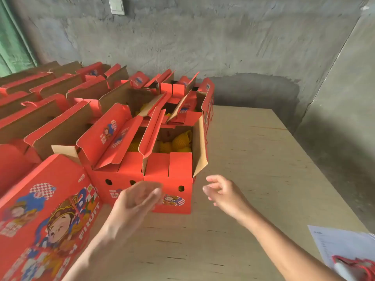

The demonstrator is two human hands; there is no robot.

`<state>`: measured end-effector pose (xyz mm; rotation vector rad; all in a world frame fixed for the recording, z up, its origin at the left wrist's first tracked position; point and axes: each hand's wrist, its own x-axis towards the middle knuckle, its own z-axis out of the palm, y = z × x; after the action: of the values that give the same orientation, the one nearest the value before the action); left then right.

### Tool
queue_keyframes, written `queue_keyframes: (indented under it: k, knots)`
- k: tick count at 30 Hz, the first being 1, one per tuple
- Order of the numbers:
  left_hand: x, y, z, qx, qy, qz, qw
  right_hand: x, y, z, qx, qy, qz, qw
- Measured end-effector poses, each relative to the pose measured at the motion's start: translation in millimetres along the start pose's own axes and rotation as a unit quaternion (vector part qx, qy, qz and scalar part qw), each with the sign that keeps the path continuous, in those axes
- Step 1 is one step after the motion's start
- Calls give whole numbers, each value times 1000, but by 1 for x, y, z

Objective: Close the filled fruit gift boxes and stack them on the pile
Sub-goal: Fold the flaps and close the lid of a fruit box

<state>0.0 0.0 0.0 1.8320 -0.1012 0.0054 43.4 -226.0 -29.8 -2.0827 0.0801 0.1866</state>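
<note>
Hovering over a wooden table [253,159], both hands are held out towards the nearest open box [170,179], and neither holds anything. The left hand [138,201] is blurred, its fingers loosely bent, and it overlaps the box's red front face; whether it touches the cardboard I cannot tell. The right hand [223,191] hangs just beside the box's right corner, clear of it, fingers slack and slightly curled. The box stands at the table's left part with its flaps up, and yellow netted fruit [180,140] shows inside. More open red boxes [113,138] crowd beside and behind it in rows — their lids raised too. A closed box [46,216] with a cartoon figure lies at the lower left. At the lower right, a printed sheet [345,244] carries a red cord [361,266].
</note>
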Motion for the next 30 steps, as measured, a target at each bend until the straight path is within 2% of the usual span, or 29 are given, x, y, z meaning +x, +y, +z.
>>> queue_keyframes:
  k: [5,9,11,16,19,21,27,30]
  knots:
    - [57,1,10,142,29,96,985,36,-10,39,10,49,45,998]
    - [95,-12,16,265,14,147,953,54,-1,63,-11,108,-25,994]
    - [113,-21,17,324,-9,133,937,61,4,74,-49,133,-61,988]
    - [142,-50,11,484,-74,82,868,67,19,89,-125,151,-44,980]
    - [148,-55,13,474,-119,67,870,70,17,96,-112,189,-40,975]
    - [148,-56,19,447,-109,76,884,71,19,97,-112,203,-43,972]
    - [125,-46,22,381,-47,177,906,70,32,83,-104,201,-39,973]
    - [104,-31,31,352,-27,239,905,66,46,62,-105,193,-46,975]
